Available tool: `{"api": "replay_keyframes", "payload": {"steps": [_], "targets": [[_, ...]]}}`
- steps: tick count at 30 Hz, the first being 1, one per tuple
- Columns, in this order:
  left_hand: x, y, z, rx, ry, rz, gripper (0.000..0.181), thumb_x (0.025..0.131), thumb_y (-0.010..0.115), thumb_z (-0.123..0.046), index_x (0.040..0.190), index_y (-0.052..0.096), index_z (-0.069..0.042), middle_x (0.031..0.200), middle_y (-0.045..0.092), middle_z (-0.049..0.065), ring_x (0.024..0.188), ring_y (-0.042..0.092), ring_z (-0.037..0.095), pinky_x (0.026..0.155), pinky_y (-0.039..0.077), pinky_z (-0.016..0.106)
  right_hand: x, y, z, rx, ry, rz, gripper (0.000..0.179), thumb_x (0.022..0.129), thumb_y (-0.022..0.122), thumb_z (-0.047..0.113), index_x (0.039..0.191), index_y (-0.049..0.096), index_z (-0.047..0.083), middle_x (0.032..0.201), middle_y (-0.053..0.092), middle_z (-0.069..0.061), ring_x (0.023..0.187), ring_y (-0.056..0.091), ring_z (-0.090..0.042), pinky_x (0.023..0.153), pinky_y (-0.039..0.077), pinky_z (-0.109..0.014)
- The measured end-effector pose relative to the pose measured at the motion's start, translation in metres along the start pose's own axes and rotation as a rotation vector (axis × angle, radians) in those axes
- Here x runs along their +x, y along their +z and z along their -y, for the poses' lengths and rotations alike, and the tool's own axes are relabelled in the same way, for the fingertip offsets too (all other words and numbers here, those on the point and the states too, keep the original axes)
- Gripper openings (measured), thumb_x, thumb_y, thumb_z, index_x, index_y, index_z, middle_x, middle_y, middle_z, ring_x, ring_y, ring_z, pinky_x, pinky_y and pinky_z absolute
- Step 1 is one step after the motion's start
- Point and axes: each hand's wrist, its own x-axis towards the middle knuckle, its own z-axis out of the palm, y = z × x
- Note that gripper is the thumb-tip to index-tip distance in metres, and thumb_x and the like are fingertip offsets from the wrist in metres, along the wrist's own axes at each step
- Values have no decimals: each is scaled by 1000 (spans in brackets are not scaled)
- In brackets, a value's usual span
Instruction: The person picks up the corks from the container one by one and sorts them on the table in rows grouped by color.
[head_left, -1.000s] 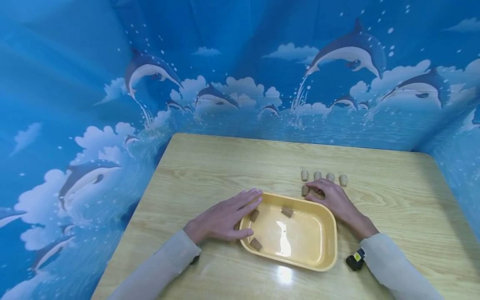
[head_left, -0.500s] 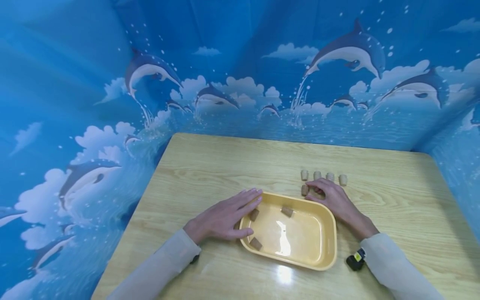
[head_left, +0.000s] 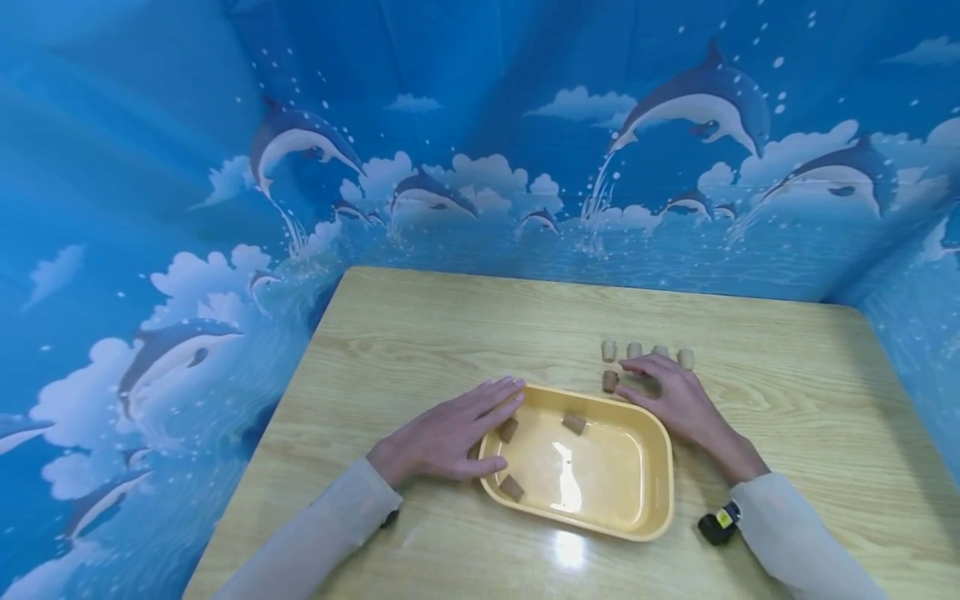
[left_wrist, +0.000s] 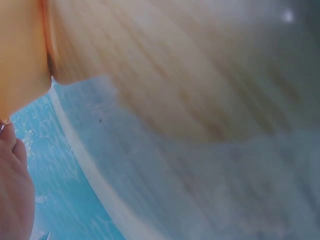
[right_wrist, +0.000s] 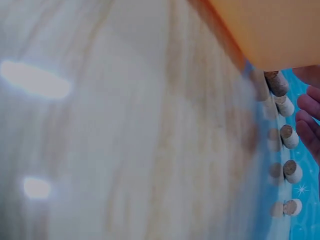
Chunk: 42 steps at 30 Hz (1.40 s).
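My left hand (head_left: 453,432) rests with straight fingers on the left rim of a yellow plastic tray (head_left: 662,500). Inside the tray lie three brown tapered cork stoppers: one cork (head_left: 574,424) by the far wall, another cork (head_left: 508,430) under the left fingertips, a third cork (head_left: 512,488) near the front left corner. Just behind the tray stands a darker cork (head_left: 610,382). My right hand (head_left: 675,402) is beside it, thumb and forefinger parted and holding nothing. The right wrist view shows this darker cork (right_wrist: 276,83) close to the right fingers (right_wrist: 309,105).
A row of several paler corks (head_left: 609,351) stands upright behind the right hand, partly hidden by it. The wood-grain table (head_left: 450,325) ends at a blue dolphin-print curtain (head_left: 465,242). A black wrist camera (head_left: 717,525) hangs at the right sleeve.
My right hand has let go of the darker cork and drawn back slightly to the right, with thumb and forefinger spread. The cork stays standing; left hand and tray are unmoved.
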Motion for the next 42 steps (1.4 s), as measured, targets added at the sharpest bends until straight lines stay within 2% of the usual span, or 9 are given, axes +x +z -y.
{"api": "replay_keyframes", "payload": {"steps": [8, 13, 15, 18, 20, 22, 29, 35, 42], "targets": [[1, 1, 0, 10, 5, 1, 93, 110, 45, -65, 177, 8, -12, 186, -4, -1, 172, -2, 16, 141, 10, 34, -5, -7, 9, 42, -71, -85, 44, 92, 88, 21, 132, 76, 6, 134, 75, -22, 141, 54, -57, 117, 38, -82], [1, 0, -1, 13, 5, 4, 93, 110, 47, -64, 177, 6, -13, 186, -3, 1, 172, -2, 17, 141, 9, 34, -7, -12, 24, 88, -102, -85, 43, 92, 87, 19, 132, 76, 8, 135, 75, -20, 136, 60, -52, 116, 37, -84], [0, 0, 0, 13, 5, 2, 93, 110, 46, -65, 177, 5, -14, 186, -3, 1, 172, -2, 17, 141, 9, 34, -8, -12, 31, 83, -160, -107, 44, 89, 89, 16, 131, 77, 9, 132, 77, -16, 127, 67, -45, 111, 47, -78], [0, 1, 0, 13, 9, -8, 92, 111, 43, -66, 177, 4, -15, 186, -2, 1, 172, 0, 18, 141, 11, 36, -9, -7, 41, 72, -284, -153, 47, 82, 92, 10, 127, 79, 9, 125, 80, -8, 114, 74, -34, 103, 63, -51], [0, 1, 1, 9, 9, -11, 92, 111, 41, -68, 177, 4, -15, 186, -1, 1, 172, 1, 19, 141, 12, 37, -11, -4, 48, 70, -359, -173, 49, 79, 94, 8, 126, 80, 10, 122, 81, -3, 103, 77, -26, 91, 66, -32], [0, 1, 0, 1, 8, -12, 92, 111, 40, -68, 177, 5, -15, 186, -2, 0, 172, 2, 19, 141, 13, 37, -12, -1, 54, 82, -395, -166, 51, 77, 95, 7, 126, 80, 11, 121, 80, -1, 101, 76, -24, 90, 63, -21], [1, 1, 0, 8, 3, -8, 92, 111, 38, -69, 177, 7, -14, 186, -4, 0, 172, 2, 19, 141, 12, 37, -16, 5, 75, 76, -456, -98, 48, 78, 95, 15, 124, 81, 13, 122, 80, 2, 113, 75, -23, 104, 63, -45], [1, 1, 1, 5, 11, -15, 92, 111, 36, -70, 177, 4, -15, 186, -3, 1, 172, 2, 20, 141, 12, 37, -16, 16, 86, 120, -554, -13, 44, 86, 92, 23, 126, 79, 11, 120, 80, 0, 109, 75, -18, 94, 67, -40], [1, 2, 2, 14, 23, -15, 88, 113, 29, -68, 177, 4, -13, 186, -2, 4, 172, 3, 22, 141, 13, 39, -22, 29, 100, 62, -567, 144, 42, 96, 84, 35, 133, 77, 15, 127, 78, 2, 114, 74, -17, 96, 67, -40]]}}
